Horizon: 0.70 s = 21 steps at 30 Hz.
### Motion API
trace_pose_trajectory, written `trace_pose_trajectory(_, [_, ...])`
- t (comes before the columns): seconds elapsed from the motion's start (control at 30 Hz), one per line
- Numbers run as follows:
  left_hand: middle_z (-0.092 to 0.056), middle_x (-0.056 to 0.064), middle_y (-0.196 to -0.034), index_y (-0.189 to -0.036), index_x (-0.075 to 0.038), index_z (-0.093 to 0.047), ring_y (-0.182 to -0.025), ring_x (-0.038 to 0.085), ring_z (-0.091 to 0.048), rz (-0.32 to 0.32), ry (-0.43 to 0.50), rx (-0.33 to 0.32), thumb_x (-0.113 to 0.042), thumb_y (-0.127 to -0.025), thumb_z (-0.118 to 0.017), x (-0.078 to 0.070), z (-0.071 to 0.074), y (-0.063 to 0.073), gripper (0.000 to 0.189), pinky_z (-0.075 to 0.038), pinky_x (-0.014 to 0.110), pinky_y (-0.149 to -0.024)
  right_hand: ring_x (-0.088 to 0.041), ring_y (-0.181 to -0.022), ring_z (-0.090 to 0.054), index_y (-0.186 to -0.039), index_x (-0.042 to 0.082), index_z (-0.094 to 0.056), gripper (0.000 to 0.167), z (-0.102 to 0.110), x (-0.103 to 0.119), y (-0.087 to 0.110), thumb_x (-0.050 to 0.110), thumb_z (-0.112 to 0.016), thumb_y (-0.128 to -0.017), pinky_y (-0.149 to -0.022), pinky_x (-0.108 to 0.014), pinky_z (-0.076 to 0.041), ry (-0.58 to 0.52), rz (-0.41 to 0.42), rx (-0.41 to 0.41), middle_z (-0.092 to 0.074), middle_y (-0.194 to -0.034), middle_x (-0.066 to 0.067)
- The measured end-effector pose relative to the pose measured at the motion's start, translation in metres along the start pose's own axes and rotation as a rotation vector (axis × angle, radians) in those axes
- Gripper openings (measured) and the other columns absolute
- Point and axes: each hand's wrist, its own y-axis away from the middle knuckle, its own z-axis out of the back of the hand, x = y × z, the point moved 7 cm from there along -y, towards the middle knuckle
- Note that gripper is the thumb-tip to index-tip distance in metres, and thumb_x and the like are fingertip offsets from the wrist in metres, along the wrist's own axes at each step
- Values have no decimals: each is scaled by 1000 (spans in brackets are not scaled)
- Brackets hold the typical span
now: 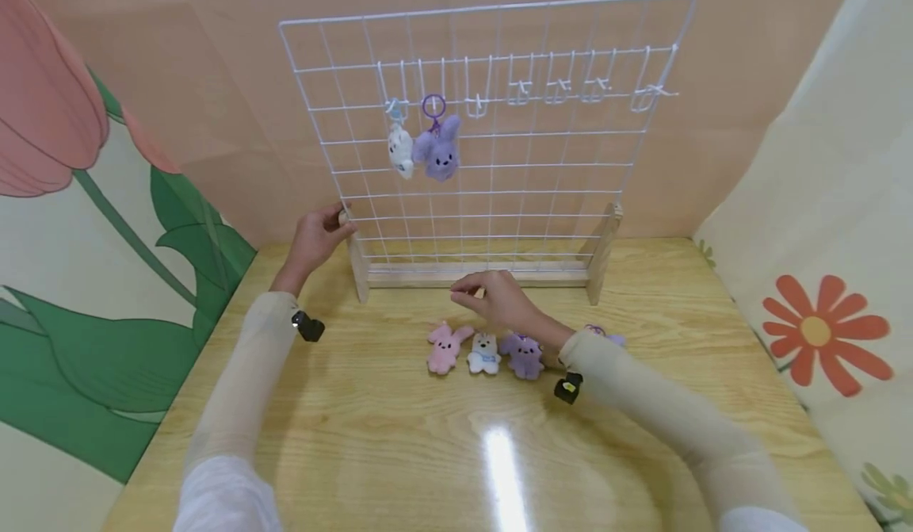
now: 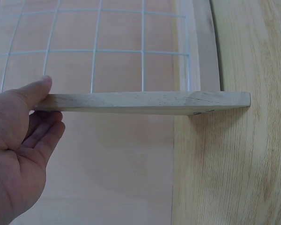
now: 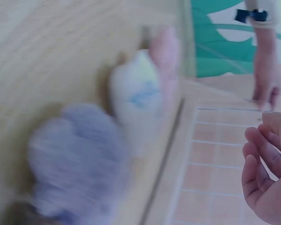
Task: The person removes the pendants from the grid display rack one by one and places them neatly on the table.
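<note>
A white wire grid rack (image 1: pixel 528 147) stands on the table in a wooden base. My left hand (image 1: pixel 314 243) grips the top of its left wooden post (image 2: pixel 131 101), thumb on one side and fingers on the other. Loosely bent and holding nothing visible, my right hand (image 1: pixel 499 302) hovers in front of the base. Just below it lies a row of plush keychains: a pink bunny (image 1: pixel 445 350), a white animal with a blue bow (image 1: pixel 484 354) and a purple bunny (image 1: pixel 524 356). In the right wrist view these plushes are blurred.
A white plush keychain (image 1: pixel 401 151) and a purple bunny keychain (image 1: pixel 441 155) hang from the rack's left hooks. Several bare hooks (image 1: pixel 559 92) continue to the right. Another purple plush (image 1: pixel 616 340) lies partly hidden behind my right sleeve. Printed cloths (image 1: pixel 813 330) border the table.
</note>
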Motion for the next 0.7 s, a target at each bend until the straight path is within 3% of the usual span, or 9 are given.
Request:
trace_pose_trajectory(0.2, [-66, 27, -128, -143, 4, -54, -113, 37, -67, -5, -15, -11, -12, -98, -71, 0, 1, 1, 51, -58, 39, -96, -11, -84, -70, -112, 10, -79, 22, 31, 28, -7, 26, -70, -99, -66, -25, -59, 21, 78, -59, -78, -102, -3])
trace_pose_trajectory(0.47, [-66, 27, -127, -141, 4, -55, -112, 36, -67, -1, -13, -13, -11, -97, -72, -1, 0, 1, 50, -59, 33, -93, -18, -86, -72, -113, 3, -77, 24, 71, 55, -19, 22, -72, -98, -71, -29, -61, 42, 123, -187, -78, -106, -10])
trace_pose_trajectory(0.7, [-66, 27, -127, -143, 3, -54, -113, 36, -66, 1, 1, -3, -13, -97, -72, -1, 0, 0, 51, -58, 36, -95, -21, -89, -72, -118, 4, -75, 27, 106, 69, -33, 24, -70, -99, -75, -34, -62, 9, 75, -321, -77, -108, -11])
